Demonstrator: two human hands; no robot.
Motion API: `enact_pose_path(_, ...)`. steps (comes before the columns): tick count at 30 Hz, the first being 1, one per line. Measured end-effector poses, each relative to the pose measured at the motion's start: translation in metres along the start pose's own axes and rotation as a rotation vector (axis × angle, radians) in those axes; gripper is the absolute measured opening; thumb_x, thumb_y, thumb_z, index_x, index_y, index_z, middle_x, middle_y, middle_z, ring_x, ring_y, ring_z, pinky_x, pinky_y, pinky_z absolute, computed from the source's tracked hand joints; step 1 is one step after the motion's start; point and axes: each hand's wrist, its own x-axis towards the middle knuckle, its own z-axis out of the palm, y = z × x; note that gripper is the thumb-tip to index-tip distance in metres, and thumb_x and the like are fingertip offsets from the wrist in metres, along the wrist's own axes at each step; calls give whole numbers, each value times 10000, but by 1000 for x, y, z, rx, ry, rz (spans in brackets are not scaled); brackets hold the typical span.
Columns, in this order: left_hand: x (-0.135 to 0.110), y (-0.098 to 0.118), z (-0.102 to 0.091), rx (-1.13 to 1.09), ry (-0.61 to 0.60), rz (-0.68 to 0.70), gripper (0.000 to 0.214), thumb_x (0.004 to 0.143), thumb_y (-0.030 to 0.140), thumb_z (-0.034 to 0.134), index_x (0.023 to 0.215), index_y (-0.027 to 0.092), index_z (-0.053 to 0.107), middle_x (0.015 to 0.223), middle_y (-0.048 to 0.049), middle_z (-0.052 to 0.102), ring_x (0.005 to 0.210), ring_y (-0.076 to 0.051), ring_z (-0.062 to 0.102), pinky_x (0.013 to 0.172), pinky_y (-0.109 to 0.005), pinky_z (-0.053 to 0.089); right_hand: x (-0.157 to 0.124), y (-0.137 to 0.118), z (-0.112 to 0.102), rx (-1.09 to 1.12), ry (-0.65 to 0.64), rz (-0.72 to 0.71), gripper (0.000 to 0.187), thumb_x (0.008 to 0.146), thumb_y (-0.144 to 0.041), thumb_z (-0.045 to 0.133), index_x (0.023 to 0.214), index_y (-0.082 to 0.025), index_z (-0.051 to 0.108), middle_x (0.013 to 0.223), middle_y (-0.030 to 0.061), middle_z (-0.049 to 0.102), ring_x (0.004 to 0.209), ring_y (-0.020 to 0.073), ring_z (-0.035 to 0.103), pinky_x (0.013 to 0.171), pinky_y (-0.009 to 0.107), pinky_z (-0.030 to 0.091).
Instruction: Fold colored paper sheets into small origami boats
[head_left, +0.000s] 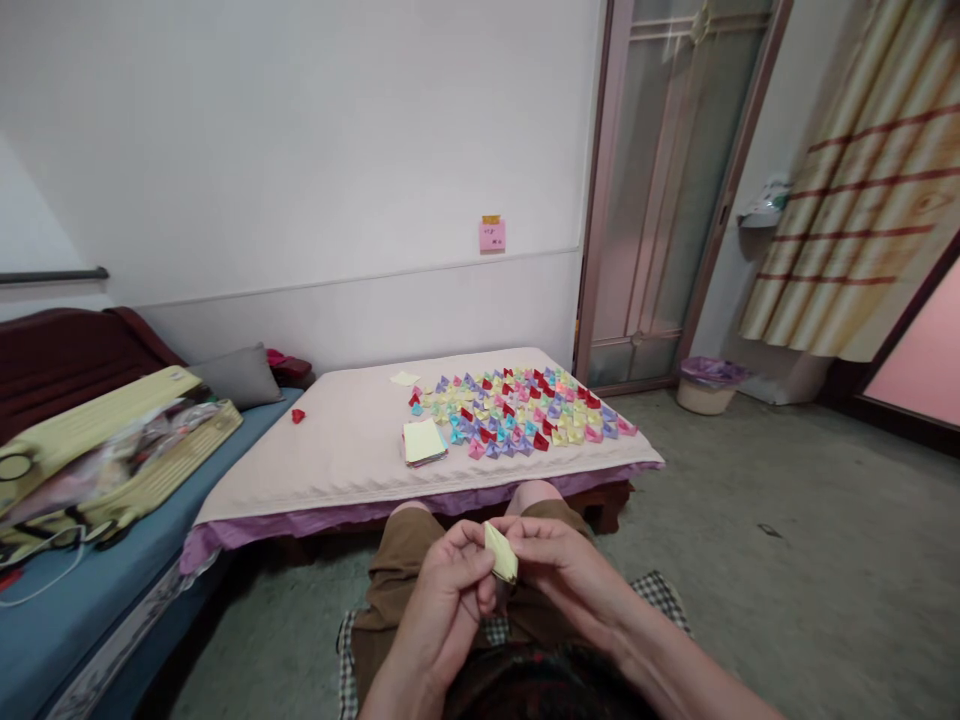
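Between my two hands, above my lap, is a small folded piece of pale yellow paper [501, 553]. My left hand [454, 580] pinches it from the left with thumb and fingers. From the right, the fingers and thumb of my right hand [551, 550] close on its other edge. Beyond my knees, a stack of square paper sheets [424, 441] lies on the cloth-covered table [330, 450], a yellow sheet on top. To its right spread many folded paper pieces [517, 410] in red, purple, yellow, pink and blue, set close together in rows.
A lone red folded piece [298, 416] and a yellow sheet [405, 379] lie on the tablecloth. Left is a blue-covered sofa [142, 500] bearing an open yellow suitcase [172, 440] and a grey cushion [236, 376]. A lined bin [706, 388] stands by the sliding door [675, 200].
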Motion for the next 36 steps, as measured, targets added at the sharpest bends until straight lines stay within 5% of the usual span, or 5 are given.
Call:
enact_pose_path(5, 2, 1, -2, -65, 28, 28, 251, 745, 132, 687, 954, 164, 553, 604, 69, 503, 441, -28, 407, 442, -149, 315, 5, 8, -5, 159, 13, 129, 129, 705, -259, 714, 713, -140, 666, 724, 36, 662, 672, 153, 601, 658, 275, 466)
enact_pose_path(11, 5, -2, -2, 280, 81, 168, 405, 597, 81, 751, 955, 158, 578, 785, -11, 643, 697, -112, 578, 635, -204, 430, 5, 8, -5, 361, 97, 210, 85, 663, -149, 739, 704, -134, 667, 678, 3, 645, 652, 119, 584, 636, 228, 452)
enact_pose_path(21, 1, -4, 5, 990, 236, 532, 197, 664, 85, 619, 822, 193, 665, 1107, -68, 537, 883, -183, 585, 733, -282, 479, 12, 10, 2, 363, 108, 184, 117, 556, -118, 764, 648, -119, 693, 596, -8, 626, 567, 98, 507, 558, 224, 389)
enact_pose_path(36, 0, -7, 1, 1306, 316, 740, 168, 713, 89, 609, 829, 210, 616, 1094, -71, 581, 1042, -236, 561, 911, -396, 441, 13, 13, 0, 365, 113, 106, 137, 538, -88, 767, 655, -126, 708, 671, 4, 663, 579, 98, 502, 581, 231, 386)
